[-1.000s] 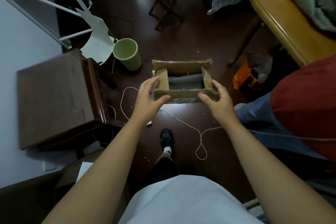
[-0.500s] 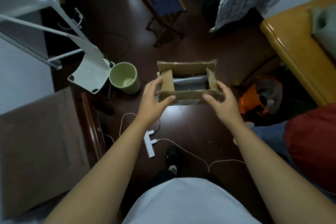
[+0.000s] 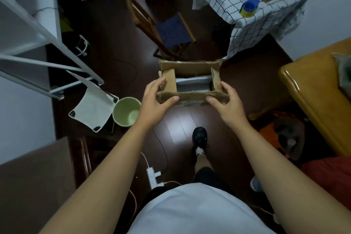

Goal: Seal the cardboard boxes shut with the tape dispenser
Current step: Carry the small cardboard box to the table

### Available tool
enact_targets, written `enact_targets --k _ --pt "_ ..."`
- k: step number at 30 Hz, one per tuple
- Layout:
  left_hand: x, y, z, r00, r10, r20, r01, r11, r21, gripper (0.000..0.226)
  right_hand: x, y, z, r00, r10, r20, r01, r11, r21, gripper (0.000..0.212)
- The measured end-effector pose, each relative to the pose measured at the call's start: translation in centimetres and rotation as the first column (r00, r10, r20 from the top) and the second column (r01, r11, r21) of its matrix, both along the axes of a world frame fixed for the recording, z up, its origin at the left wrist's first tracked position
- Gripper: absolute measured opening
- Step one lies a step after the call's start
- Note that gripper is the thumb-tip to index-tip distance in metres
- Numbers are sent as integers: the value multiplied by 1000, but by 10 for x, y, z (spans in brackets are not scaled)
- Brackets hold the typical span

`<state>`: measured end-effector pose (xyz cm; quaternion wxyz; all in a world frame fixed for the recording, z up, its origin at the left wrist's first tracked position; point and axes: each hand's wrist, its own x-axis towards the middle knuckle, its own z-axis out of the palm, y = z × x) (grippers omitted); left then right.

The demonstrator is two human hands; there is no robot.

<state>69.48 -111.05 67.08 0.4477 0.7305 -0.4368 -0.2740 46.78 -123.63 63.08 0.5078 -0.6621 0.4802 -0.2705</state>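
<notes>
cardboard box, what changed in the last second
The open brown cardboard box is carried forward across the dark floor, from beside the brown cabinet towards the checked-cloth table. The left hand and right hand still grip its near corners; flaps remain open.

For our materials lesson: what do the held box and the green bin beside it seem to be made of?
Box: corrugated cardboard, matte brown; fluted edges show along the cut flaps. Green bin: probably plastic, smooth, evenly pale green with a thin moulded rim, though the dim light leaves that open.
</notes>
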Motion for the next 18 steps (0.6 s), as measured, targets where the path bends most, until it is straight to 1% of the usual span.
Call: enact_targets --k 6,10,14,18 --pt "35 -130 -8 999 10 37 -11 999 45 70 37 -127 -19 1000 12 24 -13 999 47 80" --pt "51 -203 -3 998 36 43 -39 997 73 69 60 -203 -13 999 25 36 -27 998 58 95" --pt "67 -264 11 997 20 69 -26 996 83 67 75 -258 -3 998 -4 69 0 998 56 99" --pt "78 -324 20 995 -38 95 30 996 79 67 80 -300 3 994 -70 81 66 997 50 97"
